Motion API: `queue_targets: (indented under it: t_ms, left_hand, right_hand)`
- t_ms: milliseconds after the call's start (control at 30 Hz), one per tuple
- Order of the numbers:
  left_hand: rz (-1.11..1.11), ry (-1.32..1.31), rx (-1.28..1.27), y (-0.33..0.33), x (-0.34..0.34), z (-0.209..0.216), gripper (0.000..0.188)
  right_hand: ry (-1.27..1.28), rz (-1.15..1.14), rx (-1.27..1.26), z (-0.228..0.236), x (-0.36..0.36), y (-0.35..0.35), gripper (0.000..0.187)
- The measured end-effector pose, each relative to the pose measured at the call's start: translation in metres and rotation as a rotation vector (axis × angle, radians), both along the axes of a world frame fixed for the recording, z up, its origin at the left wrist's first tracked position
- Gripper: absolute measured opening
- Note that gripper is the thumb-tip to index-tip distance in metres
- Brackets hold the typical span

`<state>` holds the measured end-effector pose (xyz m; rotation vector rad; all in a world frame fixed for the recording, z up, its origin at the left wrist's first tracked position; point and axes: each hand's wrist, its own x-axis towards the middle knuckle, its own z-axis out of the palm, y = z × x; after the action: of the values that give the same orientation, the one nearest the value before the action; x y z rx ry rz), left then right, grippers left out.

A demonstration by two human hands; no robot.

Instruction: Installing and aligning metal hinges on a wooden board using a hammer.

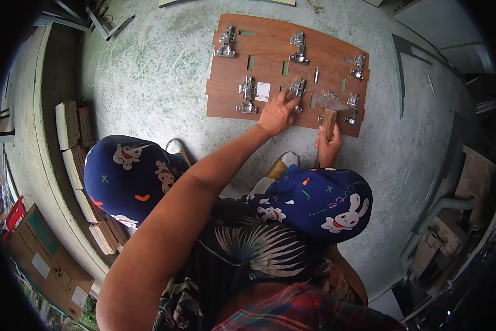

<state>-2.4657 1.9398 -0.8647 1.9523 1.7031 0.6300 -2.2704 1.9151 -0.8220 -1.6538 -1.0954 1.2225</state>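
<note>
A reddish-brown wood-grain board [270, 67] with small rectangular slots lies on the floor before me. Several shiny metal cabinet hinges [247, 95] are set out across it. At the near middle, my left hand [277, 116] has its fingers closed at the side of one cabinet hinge [298, 92]; they partly cover it. My right hand [328, 148] grips the wooden handle of a hammer [330, 105]. The hammer's head is over the near right of the board and partly hides a hinge beneath. A small metal cylinder [317, 75] stands or lies behind the hammer.
A white label [263, 91] is on the board. Stacked wooden blocks [81, 160] line the left, with a cardboard box [52, 265] beyond a low ledge. Metal bars [101, 25] lie at the far left. A dark angled strip [401, 71] is on the floor at right.
</note>
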Motion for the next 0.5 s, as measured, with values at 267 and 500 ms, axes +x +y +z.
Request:
queue_targets:
  t_ms: [267,500]
  left_hand:
    - [-0.029,-0.128,-0.389,0.025,0.032,0.002,0.063]
    - [0.046,-0.163,-0.38,0.007,0.038,-0.016,0.054]
  right_hand:
    - [-0.012,-0.042,-0.017,-0.016,0.025,-0.036,0.03]
    - [-0.002,-0.044,-0.018,-0.016,0.016,-0.027,0.029]
